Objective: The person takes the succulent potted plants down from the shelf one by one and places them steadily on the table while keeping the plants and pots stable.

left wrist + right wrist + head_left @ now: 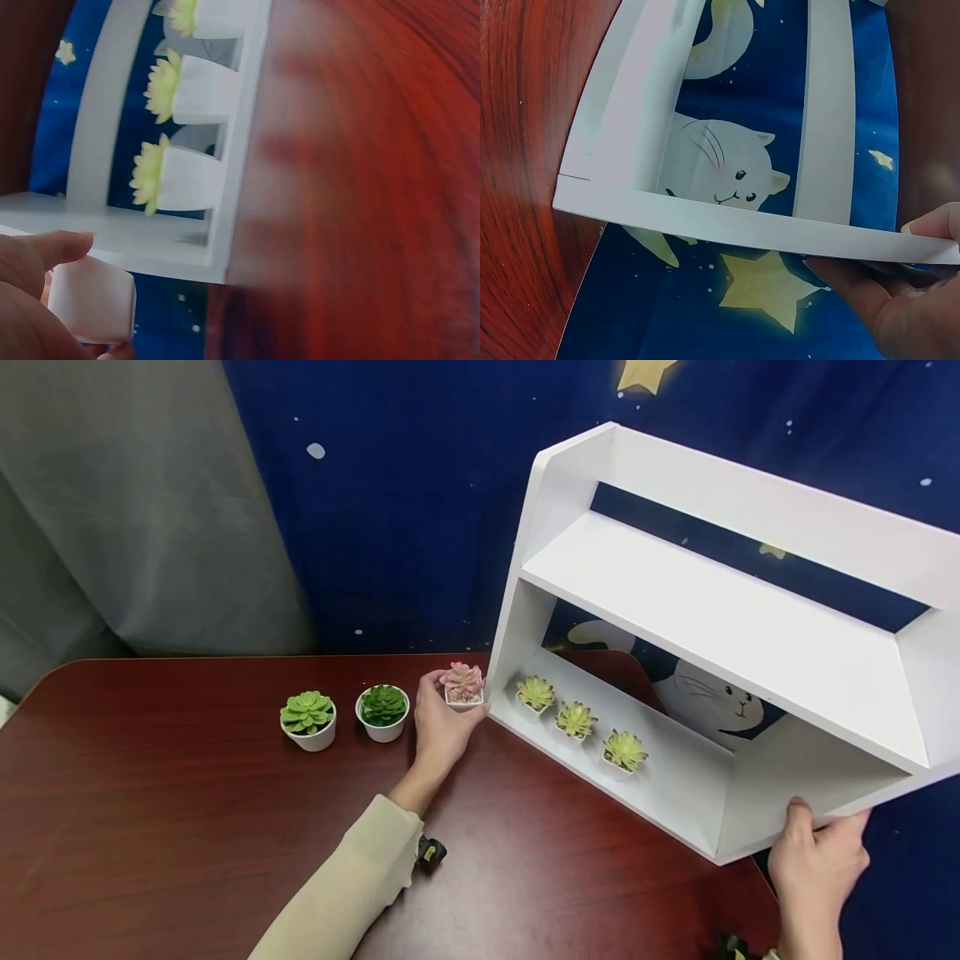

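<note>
Between the thumb and fingers of my left hand point(442, 727) is a pink succulent point(462, 683) in a small white square pot point(94, 300). It is held just left of the white two-tier shelf point(720, 610), near its lower left corner. My right hand point(817, 864) grips the shelf's right side panel point(765, 232) near the bottom, thumb on the inner face. On the lower tier, three yellow-green succulents point(575, 720) in white pots stand in a row toward the left. The upper tier point(720, 618) bears nothing in the head view.
Left of my left hand, a dark green potted succulent point(382, 707) and a lighter green one point(308, 718) stand on the reddish-brown table point(187, 827). Behind the table hang a blue starry cloth point(420, 510) with a printed cat and a grey curtain point(150, 527).
</note>
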A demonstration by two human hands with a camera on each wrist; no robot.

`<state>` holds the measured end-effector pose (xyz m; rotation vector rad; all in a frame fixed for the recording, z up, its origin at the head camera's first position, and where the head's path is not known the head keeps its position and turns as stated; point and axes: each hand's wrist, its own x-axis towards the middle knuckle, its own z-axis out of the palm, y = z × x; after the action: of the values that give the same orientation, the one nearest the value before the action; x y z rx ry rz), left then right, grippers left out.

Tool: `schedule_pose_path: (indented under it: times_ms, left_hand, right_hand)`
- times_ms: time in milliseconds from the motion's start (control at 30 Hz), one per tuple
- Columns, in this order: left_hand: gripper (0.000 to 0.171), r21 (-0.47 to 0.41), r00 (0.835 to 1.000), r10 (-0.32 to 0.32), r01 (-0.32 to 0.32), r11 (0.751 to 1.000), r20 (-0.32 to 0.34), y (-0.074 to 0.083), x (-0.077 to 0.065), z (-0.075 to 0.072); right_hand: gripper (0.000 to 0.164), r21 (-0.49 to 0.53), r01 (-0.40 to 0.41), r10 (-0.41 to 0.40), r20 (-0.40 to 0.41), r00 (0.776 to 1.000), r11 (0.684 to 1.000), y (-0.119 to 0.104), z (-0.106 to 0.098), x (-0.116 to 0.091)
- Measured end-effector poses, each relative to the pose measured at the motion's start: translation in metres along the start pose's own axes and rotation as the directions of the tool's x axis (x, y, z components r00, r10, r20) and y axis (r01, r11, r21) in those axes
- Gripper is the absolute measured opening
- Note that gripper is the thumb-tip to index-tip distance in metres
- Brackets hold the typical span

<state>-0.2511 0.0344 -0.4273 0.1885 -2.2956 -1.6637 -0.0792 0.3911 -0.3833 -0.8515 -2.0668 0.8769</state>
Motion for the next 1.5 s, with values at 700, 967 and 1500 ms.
schedule_pose_path:
  times_ms: [700,967,1500]
  left_hand:
    - [0.079,-0.004,0.996,-0.087,0.087,0.996,-0.015,-0.033,0.003,0.008]
    - [0.082,-0.038,0.990,-0.142,0.141,0.989,-0.002,-0.041,0.004,0.009]
    - [0.095,-0.050,0.990,-0.139,0.137,0.989,-0.038,-0.039,-0.003,0.014]
  right_hand:
    - [0.050,0.004,0.000,0.000,-0.006,1.000,1.000,-0.002,0.002,0.002]
    - [0.050,0.002,-0.002,0.002,-0.003,1.000,1.000,-0.002,0.002,0.002]
    - [0.051,0.002,-0.015,0.015,0.000,1.000,1.000,-0.001,0.001,0.000]
